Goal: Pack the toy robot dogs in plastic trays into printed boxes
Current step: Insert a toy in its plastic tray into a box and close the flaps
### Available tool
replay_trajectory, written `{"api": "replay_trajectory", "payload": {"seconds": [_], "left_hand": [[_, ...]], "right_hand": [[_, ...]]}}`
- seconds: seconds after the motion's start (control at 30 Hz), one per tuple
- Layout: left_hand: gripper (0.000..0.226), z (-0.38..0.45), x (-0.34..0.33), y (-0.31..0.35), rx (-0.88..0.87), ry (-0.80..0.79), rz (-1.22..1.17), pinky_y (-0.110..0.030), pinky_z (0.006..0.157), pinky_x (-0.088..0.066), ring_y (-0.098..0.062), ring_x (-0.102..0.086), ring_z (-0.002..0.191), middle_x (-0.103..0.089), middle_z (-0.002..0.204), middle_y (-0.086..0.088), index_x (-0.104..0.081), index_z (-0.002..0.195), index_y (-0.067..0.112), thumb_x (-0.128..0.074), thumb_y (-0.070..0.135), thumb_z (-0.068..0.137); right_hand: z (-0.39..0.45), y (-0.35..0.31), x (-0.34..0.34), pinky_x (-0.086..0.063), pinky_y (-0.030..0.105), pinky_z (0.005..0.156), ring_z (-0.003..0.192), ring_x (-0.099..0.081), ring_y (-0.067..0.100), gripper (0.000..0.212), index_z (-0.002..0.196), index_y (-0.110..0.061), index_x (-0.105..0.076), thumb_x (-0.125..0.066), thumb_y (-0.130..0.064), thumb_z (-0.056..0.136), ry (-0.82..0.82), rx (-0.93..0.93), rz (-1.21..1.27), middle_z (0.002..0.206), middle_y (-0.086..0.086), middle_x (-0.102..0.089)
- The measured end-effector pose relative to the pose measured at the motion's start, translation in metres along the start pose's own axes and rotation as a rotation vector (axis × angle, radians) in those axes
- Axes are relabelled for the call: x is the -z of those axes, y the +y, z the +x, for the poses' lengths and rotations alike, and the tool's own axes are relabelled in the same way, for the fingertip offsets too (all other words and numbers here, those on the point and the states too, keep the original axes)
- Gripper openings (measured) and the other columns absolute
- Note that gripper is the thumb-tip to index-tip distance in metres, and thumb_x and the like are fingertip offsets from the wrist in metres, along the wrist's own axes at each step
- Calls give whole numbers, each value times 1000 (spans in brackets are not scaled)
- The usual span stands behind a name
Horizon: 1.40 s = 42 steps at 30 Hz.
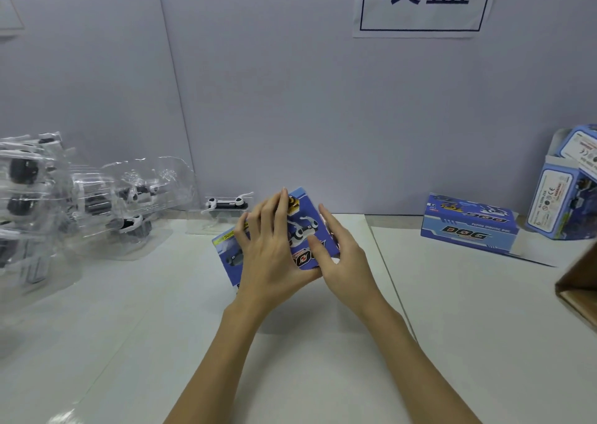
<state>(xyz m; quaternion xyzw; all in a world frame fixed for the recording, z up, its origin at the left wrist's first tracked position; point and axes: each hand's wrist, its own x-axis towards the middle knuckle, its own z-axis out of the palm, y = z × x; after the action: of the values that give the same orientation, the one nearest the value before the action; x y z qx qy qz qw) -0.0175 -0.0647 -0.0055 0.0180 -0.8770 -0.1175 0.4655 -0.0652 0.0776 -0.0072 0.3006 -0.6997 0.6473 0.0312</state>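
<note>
Centre of the frame: a blue printed box is being held between both hands just above the white table. Its upper face is showing a white robot dog picture, a yellow patch near the far corner and red-and-black lettering, partly covered; the word cannot be read whole. A side panel at lower left is carrying small print, unreadable.

Left hand: lying over the box's top and near-left side, fingers straight and spread, pressing flat against the cardboard.

Right hand: bracing the box's right side, fingers extended, thumb resting on the printed face.

Left of the frame: a heap of clear plastic trays is sitting on the table, each holding black-and-white toy dog parts. A further tray is leaning beside it.

Behind the held box, against the wall: one toy dog, white and black, is lying in a shallow clear tray.

Right of the frame: a second box is lying flat, reading "DOG" in large letters with "FUNNY MOVING DOG" above it. At far right two more boxes are standing, showing white label panels with a CE mark.

Right edge: a brown cardboard carton, cropped.

Upper right: a white paper sign on the grey wall is bearing the characters "装盒" inside a blue frame.
</note>
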Motion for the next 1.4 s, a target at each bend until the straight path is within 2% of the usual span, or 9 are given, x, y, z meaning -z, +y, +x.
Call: {"api": "replay_trajectory", "payload": {"seconds": [0.1, 0.2, 0.37, 0.53, 0.67, 0.87, 1.0, 1.2, 1.4], "left_hand": [[114, 1, 4, -9, -15, -8, -40, -55, 124, -12, -24, -20, 157, -26, 168, -4, -25, 163, 20, -52, 90, 77], [100, 1, 4, -14, 399, 58, -188, -50, 117, -20, -21, -28, 152, -31, 164, -4, -29, 160, 24, -47, 86, 84], [78, 1, 1, -32, 956, -234, -662, -43, 75, -61, -29, -71, 101, -75, 110, -15, -70, 110, 9, -47, 81, 91], [32, 7, 5, -28, 839, -126, -1303, -28, 71, -58, -20, -75, 101, -76, 118, -3, -73, 119, 29, -43, 35, 110], [74, 9, 15, -26, 984, -97, -1497, -56, 98, -47, -34, -66, 121, -72, 129, -5, -66, 129, 26, -38, 82, 90], [42, 4, 20, -21, 869, -80, -1703, -38, 68, -60, -28, -71, 91, -72, 112, -3, -63, 119, 23, -69, 25, 77], [72, 6, 20, -18, 800, -77, -1622, -33, 72, -59, -21, -74, 99, -71, 126, 11, -56, 140, 24, -67, 26, 68], [47, 7, 23, -18, 847, -499, -1449, -40, 81, -61, -29, -74, 106, -74, 126, -4, -70, 133, 29, -56, 58, 99], [32, 8, 28, -27, 895, -331, -1437, -32, 84, -60, -22, -75, 103, -75, 123, -6, -80, 117, 22, -64, 39, 95]], "right_hand": [[5, 2, 8, -58, 17, 63, 97, -72, -3, 58, 146, -31, -47, -66, -42, 92, 132, -89, 107, 119, -9, -66], [11, 9, 21, -53, 12, 64, 87, -72, -5, 42, 139, -24, -50, -66, -32, 101, 282, -149, 105, 114, -3, -69], [14, 12, 38, -54, 43, 106, 111, -72, 19, 56, 147, -21, -52, -73, -34, 96, 141, -297, 227, 131, 5, -70], [11, 9, 63, -60, 43, 96, 125, -65, 21, 67, 155, -40, -44, -72, -22, 97, -60, -240, 19, 149, -1, -56], [12, 4, 68, -63, 48, 87, 112, -72, 33, 65, 136, -36, -66, -50, 13, 97, -12, -277, 407, 128, 12, -71], [15, -8, 59, -58, 39, 68, 96, -68, 34, 42, 99, -14, -68, -64, -55, 88, 82, -393, 612, 108, 16, -69], [14, -7, 51, -58, 39, 66, 79, -73, 27, 47, 119, -20, -56, -78, -33, 79, 98, -290, 518, 101, 7, -73], [5, -7, 51, -46, 63, 108, 125, -63, 36, 59, 144, -26, -54, -56, -20, 85, 211, 8, 395, 133, 5, -68], [12, -1, 65, -45, 56, 114, 126, -65, 28, 69, 153, -31, -46, -51, -68, 95, -175, -292, 259, 138, -1, -68]]}}
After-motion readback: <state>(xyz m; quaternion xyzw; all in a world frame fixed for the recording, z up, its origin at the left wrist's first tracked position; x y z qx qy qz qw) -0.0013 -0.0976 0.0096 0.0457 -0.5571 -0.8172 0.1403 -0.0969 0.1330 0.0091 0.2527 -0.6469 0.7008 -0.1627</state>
